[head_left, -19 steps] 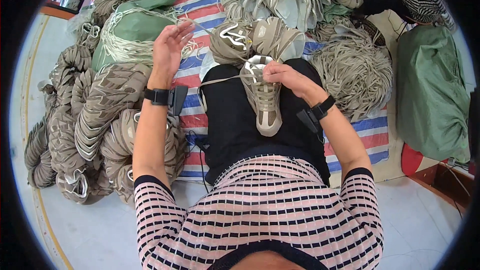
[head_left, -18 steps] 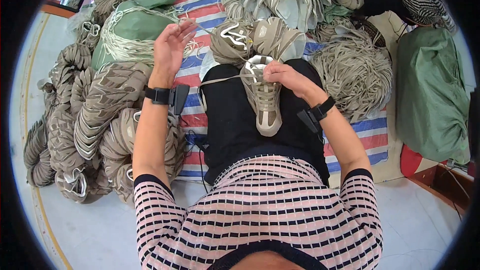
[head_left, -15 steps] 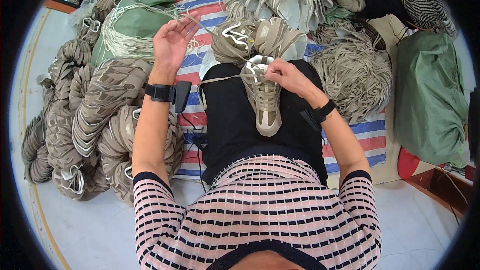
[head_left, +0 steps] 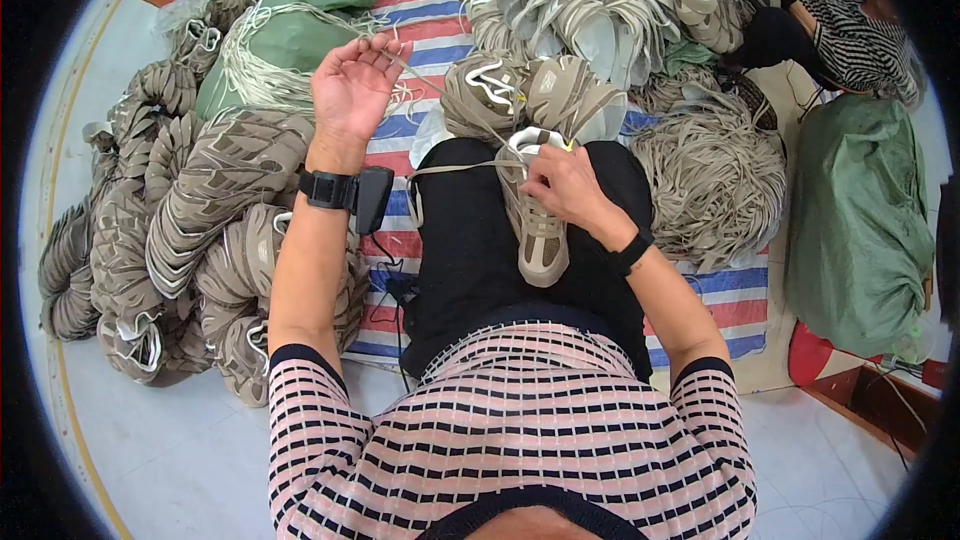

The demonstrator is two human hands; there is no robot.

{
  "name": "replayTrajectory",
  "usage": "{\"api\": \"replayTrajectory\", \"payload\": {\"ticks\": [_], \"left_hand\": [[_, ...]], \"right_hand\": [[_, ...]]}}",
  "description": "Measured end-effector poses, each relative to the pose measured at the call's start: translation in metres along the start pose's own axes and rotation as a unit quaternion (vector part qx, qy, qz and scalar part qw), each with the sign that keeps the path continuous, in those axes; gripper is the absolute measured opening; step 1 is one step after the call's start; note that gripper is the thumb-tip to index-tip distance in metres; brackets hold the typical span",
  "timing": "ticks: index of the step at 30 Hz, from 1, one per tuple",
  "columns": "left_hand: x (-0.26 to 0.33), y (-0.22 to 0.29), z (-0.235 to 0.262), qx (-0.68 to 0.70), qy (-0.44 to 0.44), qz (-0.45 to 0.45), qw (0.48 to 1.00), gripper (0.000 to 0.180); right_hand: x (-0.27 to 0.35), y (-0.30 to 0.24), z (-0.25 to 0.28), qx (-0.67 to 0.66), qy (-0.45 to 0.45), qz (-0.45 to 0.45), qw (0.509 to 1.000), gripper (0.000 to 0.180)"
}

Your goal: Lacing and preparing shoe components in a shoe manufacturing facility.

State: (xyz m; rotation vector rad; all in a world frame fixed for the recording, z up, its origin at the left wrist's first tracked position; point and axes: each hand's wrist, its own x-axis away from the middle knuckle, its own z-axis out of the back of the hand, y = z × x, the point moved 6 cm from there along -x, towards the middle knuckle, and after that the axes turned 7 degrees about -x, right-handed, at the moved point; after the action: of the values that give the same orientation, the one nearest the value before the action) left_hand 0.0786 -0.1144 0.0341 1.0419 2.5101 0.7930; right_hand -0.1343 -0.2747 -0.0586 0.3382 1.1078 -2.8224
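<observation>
A beige and brown shoe upper [head_left: 543, 252] lies along my black-clad thighs, its toe toward me and its white-lined collar away. My right hand [head_left: 572, 183] is closed over its lacing area, fingers curled and pressed at the eyelets; the fingertips' exact hold is hidden. Raised to the left, my left hand [head_left: 355, 90] has its palm up and pinches a flat beige shoelace [head_left: 428, 82] between thumb and fingers. That lace runs taut down to the collar. A second length of lace loops loosely over my left thigh. Beyond my knees, several more uppers [head_left: 560, 90] stand bunched.
Left lie stacked rings of uppers [head_left: 225, 200] and a green sack [head_left: 285, 55] draped with pale laces. Right are a heap of beige laces [head_left: 715, 175] and a full green sack [head_left: 850, 225]. A striped mat [head_left: 710, 305] lies beneath. Another person [head_left: 850, 30] sits far right.
My right hand has come down over the upper's lacing, covering more of it. The left hand stays raised with the lace. The whole view has shifted slightly.
</observation>
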Motion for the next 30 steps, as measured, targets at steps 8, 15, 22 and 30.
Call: {"api": "replayTrajectory", "payload": {"ticks": [8, 15, 22, 30], "left_hand": [[0.010, 0.002, 0.008, -0.036, 0.065, -0.026, 0.997, 0.014], [0.014, -0.015, -0.038, -0.086, 0.020, -0.013, 0.996, 0.012], [0.063, 0.008, 0.081, -0.144, 0.222, 0.025, 0.964, 0.010], [0.120, -0.045, 0.125, -0.211, 0.358, 0.097, 0.904, 0.033]], "right_hand": [[-0.008, -0.008, 0.003, -0.161, 0.006, -0.067, 0.985, 0.013], [-0.018, -0.029, -0.010, 0.132, 0.052, 0.074, 0.987, 0.012], [0.023, -0.051, 0.044, -0.407, -0.185, -0.102, 0.889, 0.008], [0.126, 0.078, 0.140, -0.779, 0.338, -0.141, 0.509, 0.016]]}}
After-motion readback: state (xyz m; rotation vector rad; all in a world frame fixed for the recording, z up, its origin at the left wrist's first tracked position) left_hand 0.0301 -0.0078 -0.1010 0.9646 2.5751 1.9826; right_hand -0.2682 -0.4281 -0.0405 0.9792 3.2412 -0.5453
